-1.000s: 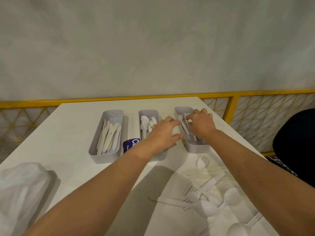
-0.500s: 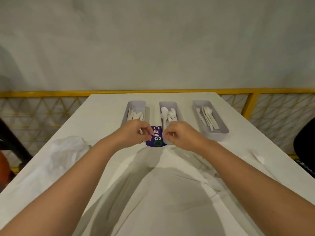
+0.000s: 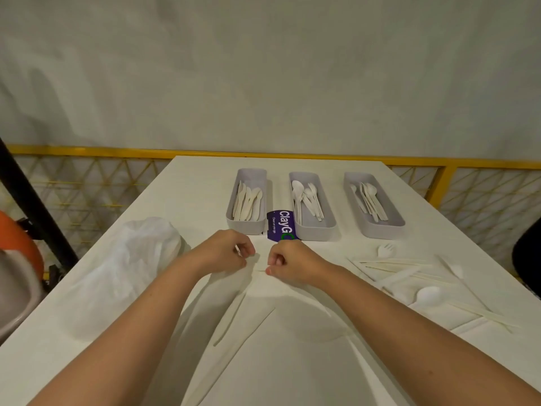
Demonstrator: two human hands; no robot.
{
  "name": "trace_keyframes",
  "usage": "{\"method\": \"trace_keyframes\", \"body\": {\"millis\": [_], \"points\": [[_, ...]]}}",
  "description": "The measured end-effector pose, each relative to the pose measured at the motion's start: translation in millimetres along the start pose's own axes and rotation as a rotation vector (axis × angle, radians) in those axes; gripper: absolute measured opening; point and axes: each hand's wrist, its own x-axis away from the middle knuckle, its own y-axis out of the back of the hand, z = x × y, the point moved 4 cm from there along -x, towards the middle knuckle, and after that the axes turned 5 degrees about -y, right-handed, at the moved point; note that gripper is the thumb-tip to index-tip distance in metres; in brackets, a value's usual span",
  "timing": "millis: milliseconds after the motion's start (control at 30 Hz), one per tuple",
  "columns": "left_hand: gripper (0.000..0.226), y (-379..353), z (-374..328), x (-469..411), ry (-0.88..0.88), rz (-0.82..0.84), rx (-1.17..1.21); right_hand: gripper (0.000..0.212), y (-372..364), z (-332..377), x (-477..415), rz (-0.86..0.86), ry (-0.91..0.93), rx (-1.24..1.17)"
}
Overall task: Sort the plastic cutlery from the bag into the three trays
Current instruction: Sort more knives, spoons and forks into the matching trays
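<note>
Head view: pinching a plastic sheet (image 3: 263, 332) with left hand (image 3: 231, 253) and right hand (image 3: 288, 260), both curled, close together before the trays (image 3: 317, 234), apparently flattening it for sorting, leaving cutlery (image 3: 429, 295) loose rightward, bag (image 3: 140, 259) leftward.

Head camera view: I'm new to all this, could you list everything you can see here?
table: one, white, fills the middle
trays: three, grey, side by side at the far end, each holding pale cutlery
card: one, purple, between the left and middle trays
bag: one, white, crumpled, on the table's left
sheet: one, white, near part of the table, its far edge lifted
loose cutlery: several pieces, white and cream, on the right
railing: one, yellow, behind the table
wall: one, grey, background
hands: two, bare, left and right, each seemingly pinching the sheet's edge
</note>
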Motion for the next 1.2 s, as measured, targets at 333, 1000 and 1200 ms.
{"method": "trace_keyframes", "body": {"millis": [333,1000,1200], "points": [[0.018,-9.5,-18.8,-0.1,-0.027,-0.071,-0.242,0.023,24.1,-11.6,5.6,0.003,-0.053,-0.253],[0.017,-14.1,-15.6,18.4,0.190,0.119,-0.048,0.029,-4.1,15.8,48.3,0.283,0.186,-0.091],[0.027,-17.8,-10.6,14.5,0.215,0.157,-0.076,0.019,-7.4,18.3,47.9,0.280,0.154,-0.036]]}}
